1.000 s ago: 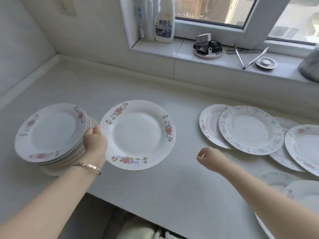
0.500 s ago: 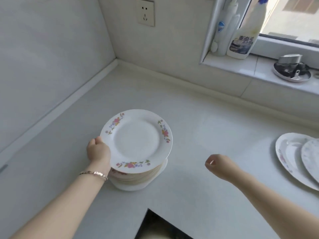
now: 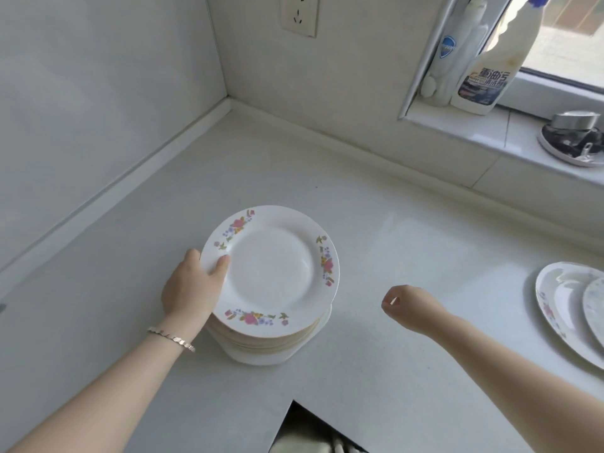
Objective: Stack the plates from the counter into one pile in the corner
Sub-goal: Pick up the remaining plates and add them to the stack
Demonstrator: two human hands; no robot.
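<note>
The left hand (image 3: 192, 289) grips the left rim of the top plate (image 3: 274, 269), thumb laid on the flowered border and the fingers tucked underneath, out of sight. A bracelet (image 3: 171, 336) sits on that wrist. The plate lies over the pile (image 3: 271, 346) on the counter (image 3: 408, 230), out from the corner where the two walls meet rather than tight in it. Whether it rests fully on the plates beneath or is held just above them cannot be told. Of the pile only the stacked rims on the near side show, too close together to count (the bottom piece looks thicker and whiter than the rest).

The right hand (image 3: 408, 305) hovers over the counter to the right of the pile, well apart from it, curled into a fist with nothing in it, its fingertips hidden under the knuckles.

At the right edge two more plates (image 3: 555, 308) overlap, both cut off by the frame. On the windowsill (image 3: 474, 132) stands a cleaner bottle (image 3: 487, 76), its top out of view, and a metal object (image 3: 575, 138) too cropped to identify. The wall socket (image 3: 299, 14) is cut off above
</note>
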